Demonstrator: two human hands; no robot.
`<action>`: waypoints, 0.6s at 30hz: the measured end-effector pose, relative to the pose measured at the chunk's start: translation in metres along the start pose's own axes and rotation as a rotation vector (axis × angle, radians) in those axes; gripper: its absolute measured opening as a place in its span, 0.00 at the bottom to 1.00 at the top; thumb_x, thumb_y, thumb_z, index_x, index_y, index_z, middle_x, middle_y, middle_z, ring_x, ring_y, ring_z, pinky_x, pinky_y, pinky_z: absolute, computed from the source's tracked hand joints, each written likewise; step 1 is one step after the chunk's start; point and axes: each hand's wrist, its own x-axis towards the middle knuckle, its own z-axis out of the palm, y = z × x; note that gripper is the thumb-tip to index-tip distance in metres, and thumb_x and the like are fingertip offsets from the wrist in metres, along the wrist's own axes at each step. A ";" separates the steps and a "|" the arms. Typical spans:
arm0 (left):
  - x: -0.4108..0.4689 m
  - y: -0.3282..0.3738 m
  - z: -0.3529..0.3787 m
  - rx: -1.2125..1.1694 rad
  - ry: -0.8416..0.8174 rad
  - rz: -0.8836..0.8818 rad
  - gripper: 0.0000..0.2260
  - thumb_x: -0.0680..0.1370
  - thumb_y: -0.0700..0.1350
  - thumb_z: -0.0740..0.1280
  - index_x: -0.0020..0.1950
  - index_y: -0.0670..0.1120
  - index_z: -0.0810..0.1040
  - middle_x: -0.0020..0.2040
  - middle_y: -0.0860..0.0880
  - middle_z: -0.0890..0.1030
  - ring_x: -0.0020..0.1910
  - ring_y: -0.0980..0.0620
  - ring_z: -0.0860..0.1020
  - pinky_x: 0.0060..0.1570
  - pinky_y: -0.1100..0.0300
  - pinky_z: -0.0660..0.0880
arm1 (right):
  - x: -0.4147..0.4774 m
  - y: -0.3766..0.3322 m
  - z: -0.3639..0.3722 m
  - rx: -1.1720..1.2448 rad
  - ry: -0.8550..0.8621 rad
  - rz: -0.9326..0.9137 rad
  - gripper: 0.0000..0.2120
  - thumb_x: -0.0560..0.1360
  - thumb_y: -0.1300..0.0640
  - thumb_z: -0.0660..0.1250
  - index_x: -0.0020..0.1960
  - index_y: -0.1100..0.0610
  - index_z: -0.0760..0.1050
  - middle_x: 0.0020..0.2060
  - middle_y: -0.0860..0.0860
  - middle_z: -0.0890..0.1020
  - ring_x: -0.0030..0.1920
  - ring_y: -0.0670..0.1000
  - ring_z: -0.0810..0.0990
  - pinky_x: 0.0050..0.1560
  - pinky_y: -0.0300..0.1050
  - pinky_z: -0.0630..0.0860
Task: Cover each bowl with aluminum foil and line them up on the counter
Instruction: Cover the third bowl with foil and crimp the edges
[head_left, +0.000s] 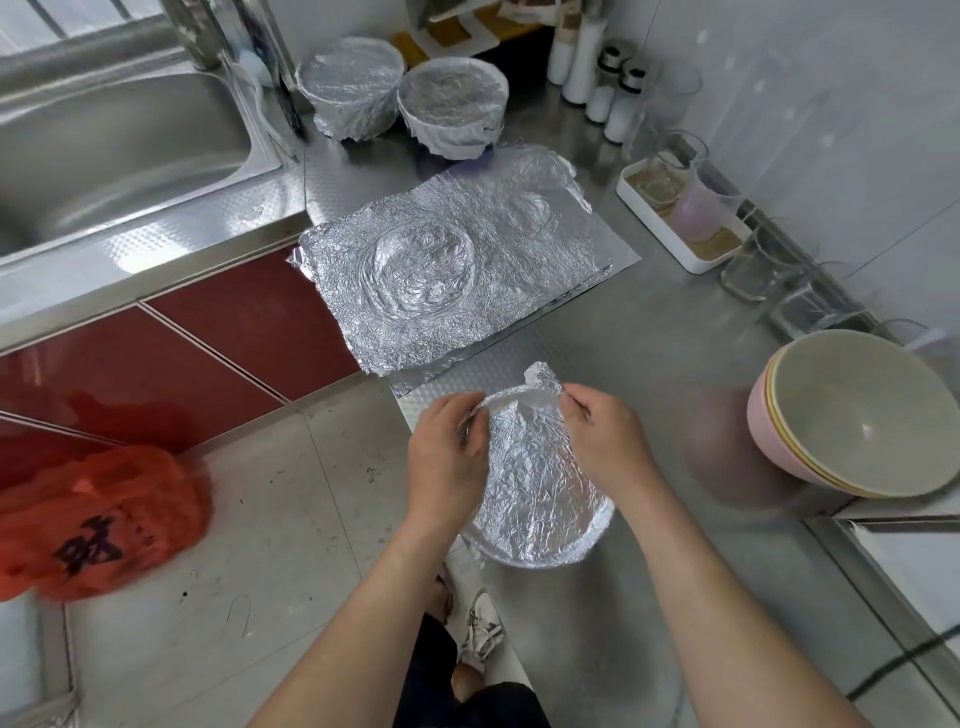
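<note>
A foil-wrapped bowl (537, 478) is being held above the near edge of the steel counter (649, 364), tilted so that its covered mouth is facing up toward the camera; its outline is appearing as an oval, with the long axis running from near to far. The foil at its far rim is being pinched from both sides: the left hand (447, 457) is curled over the left part of the rim, and the right hand (605, 441) is closed on a raised flap of foil at the far right.

Just beyond, a flat foil sheet (457, 270) bearing round bowl impressions is lying on the counter, its long axis slanting from near left to far right. Farther off, two covered bowls (402, 91) are standing side by side, touching. To the right, a stack of uncovered bowls (852, 421) is resting tilted. The sink (114, 140) is lying far left, and an orange bag (98, 519) is sitting on the floor at near left.
</note>
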 end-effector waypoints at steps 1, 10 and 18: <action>0.000 0.000 0.000 -0.005 -0.008 0.002 0.09 0.80 0.41 0.66 0.59 0.44 0.81 0.51 0.54 0.79 0.50 0.57 0.77 0.50 0.75 0.68 | 0.001 0.001 0.001 -0.005 0.004 0.003 0.17 0.81 0.59 0.58 0.33 0.55 0.64 0.25 0.47 0.65 0.28 0.47 0.62 0.34 0.46 0.60; 0.002 -0.002 0.001 0.043 -0.045 0.033 0.11 0.81 0.41 0.63 0.60 0.43 0.81 0.52 0.51 0.81 0.49 0.56 0.76 0.48 0.73 0.66 | 0.004 0.004 -0.002 0.040 -0.094 0.009 0.14 0.82 0.57 0.57 0.37 0.55 0.71 0.29 0.46 0.71 0.31 0.45 0.67 0.36 0.45 0.65; 0.003 -0.006 0.002 0.120 -0.066 0.112 0.13 0.81 0.41 0.62 0.64 0.43 0.79 0.56 0.50 0.81 0.53 0.54 0.77 0.50 0.71 0.65 | 0.000 0.001 0.002 -0.165 -0.021 -0.148 0.18 0.82 0.57 0.59 0.70 0.57 0.71 0.62 0.55 0.79 0.61 0.56 0.78 0.58 0.45 0.71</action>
